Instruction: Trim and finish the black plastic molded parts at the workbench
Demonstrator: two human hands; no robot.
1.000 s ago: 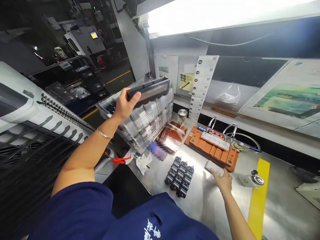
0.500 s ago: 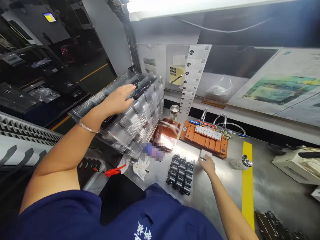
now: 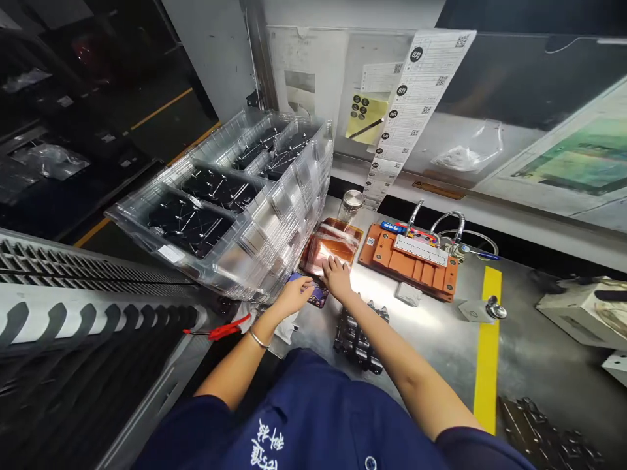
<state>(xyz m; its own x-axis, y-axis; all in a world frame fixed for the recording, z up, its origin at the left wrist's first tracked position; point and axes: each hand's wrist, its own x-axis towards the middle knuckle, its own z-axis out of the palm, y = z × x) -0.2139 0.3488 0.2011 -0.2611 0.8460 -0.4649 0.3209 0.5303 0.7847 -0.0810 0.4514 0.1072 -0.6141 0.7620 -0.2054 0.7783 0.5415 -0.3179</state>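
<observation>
The small dark flat card (image 3: 317,295) lies on the metal surface (image 3: 431,339), just in front of the stack of clear plastic trays (image 3: 274,228). The left hand (image 3: 294,295) rests on its left edge, fingers curled loosely over it; whether they pinch it cannot be told. The right hand (image 3: 337,277) lies just to the right and slightly farther, palm down and fingers spread, fingertips reaching the near edge of a glossy amber film-wrapped pack (image 3: 333,245). The top tray shows moulded square pockets holding black parts. Near the person sits a block of ribbed black components (image 3: 360,339). To the right, an orange rectangular fixture (image 3: 406,264) carries a white strip and looped wires. A small glass jar (image 3: 351,205) with a metal lid stands at the far edge. A yellow stripe (image 3: 487,352) runs across the brushed surface.
</observation>
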